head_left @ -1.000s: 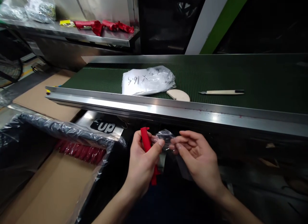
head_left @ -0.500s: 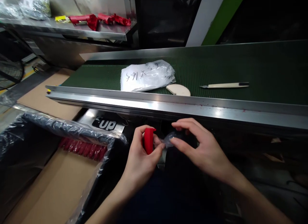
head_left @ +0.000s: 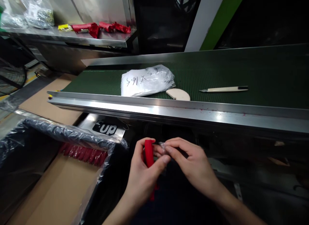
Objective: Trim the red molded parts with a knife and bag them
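A red plastic part [head_left: 149, 153] stands upright in my left hand [head_left: 143, 175], its lower end showing beneath the palm. The left fingers wrap round it, with the thumb stretched toward my right hand [head_left: 190, 160]. Between the two hands is a small piece of clear plastic film [head_left: 162, 146], possibly a bag, pinched by the right thumb and forefinger. Both hands are in front of the conveyor's metal edge, below its level. How far the film reaches behind the fingers is hidden.
On the green conveyor belt [head_left: 229, 70] lie a stack of clear bags [head_left: 147, 81], a cream curved piece [head_left: 178, 94] and a craft knife [head_left: 224, 89]. A plastic-lined box [head_left: 70, 134] at left holds a row of wrapped red parts [head_left: 84, 154]. More red parts [head_left: 91, 29] rest on a metal shelf.
My right hand has moved in toward the left and closed its fingertips on the film. The red part's lower end now shows below my left hand. The camera view has tilted slightly up.
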Motion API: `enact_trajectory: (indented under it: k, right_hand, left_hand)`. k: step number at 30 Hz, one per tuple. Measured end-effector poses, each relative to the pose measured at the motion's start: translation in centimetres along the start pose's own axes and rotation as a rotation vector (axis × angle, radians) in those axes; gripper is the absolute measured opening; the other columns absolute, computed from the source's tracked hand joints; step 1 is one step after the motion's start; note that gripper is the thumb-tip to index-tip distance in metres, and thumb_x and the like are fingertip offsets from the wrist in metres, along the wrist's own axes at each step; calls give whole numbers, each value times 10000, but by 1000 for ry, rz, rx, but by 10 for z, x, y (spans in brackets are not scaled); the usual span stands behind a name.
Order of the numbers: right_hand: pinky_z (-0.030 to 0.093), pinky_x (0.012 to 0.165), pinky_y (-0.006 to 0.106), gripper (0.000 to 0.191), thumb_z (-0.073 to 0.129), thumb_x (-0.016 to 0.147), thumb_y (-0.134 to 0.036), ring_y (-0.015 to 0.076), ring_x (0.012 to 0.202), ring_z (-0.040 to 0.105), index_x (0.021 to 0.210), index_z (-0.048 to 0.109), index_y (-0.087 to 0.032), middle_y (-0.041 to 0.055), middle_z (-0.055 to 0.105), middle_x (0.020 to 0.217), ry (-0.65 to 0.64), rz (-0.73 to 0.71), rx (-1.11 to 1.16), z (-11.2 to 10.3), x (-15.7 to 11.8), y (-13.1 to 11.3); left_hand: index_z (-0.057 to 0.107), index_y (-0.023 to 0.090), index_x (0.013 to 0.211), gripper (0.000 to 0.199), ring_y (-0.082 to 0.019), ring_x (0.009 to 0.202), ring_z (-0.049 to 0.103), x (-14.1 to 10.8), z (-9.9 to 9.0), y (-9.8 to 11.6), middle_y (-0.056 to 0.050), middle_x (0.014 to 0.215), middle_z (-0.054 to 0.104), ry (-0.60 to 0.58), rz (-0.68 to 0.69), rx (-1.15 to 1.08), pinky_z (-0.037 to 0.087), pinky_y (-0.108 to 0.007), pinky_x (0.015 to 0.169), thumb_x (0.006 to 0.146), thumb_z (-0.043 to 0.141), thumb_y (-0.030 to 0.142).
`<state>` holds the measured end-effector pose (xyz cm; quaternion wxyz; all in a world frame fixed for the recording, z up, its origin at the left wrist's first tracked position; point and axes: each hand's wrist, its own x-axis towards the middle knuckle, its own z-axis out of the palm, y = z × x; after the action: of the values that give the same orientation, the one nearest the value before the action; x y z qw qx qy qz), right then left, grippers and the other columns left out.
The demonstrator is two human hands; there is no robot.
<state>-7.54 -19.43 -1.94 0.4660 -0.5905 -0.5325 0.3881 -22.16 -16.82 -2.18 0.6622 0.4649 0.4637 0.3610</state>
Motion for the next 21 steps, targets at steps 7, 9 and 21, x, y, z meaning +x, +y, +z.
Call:
enact_trajectory:
  k: [7, 9, 21]
  right_hand:
    - [476, 700, 201, 139, 576, 901, -176, 96, 778, 604, 897, 697, -244, -22, 648, 872, -109, -30, -106, -6, -8, -3]
    - [464, 642, 207, 86, 599, 879, -189, 96, 699, 579, 854, 671, -228, -28, 636, 802, -35, -9, -154, -8, -8, -2]
    - [495, 694, 257, 133, 519, 908, -157, 131, 765, 568, 1005, 594, -209, 21, 564, 885, 196, -206, -382, 2, -21, 13]
  left_hand:
    - [456, 192, 1100, 429, -37, 487, 428, 4, -8, 5, 13, 859, 561, -40, -160, 6, 348, -174, 444, 824, 706, 404]
    - [456, 187, 1072, 344, -60, 531, 455, 3, -8, 2, 18, 826, 561, -26, -88, 104, 388, -191, 497, 857, 653, 369]
    - [401, 257, 1115, 306, -130, 687, 570, 21, -2, -8, 35, 837, 594, 55, 163, 436, 460, -225, 625, 852, 549, 209]
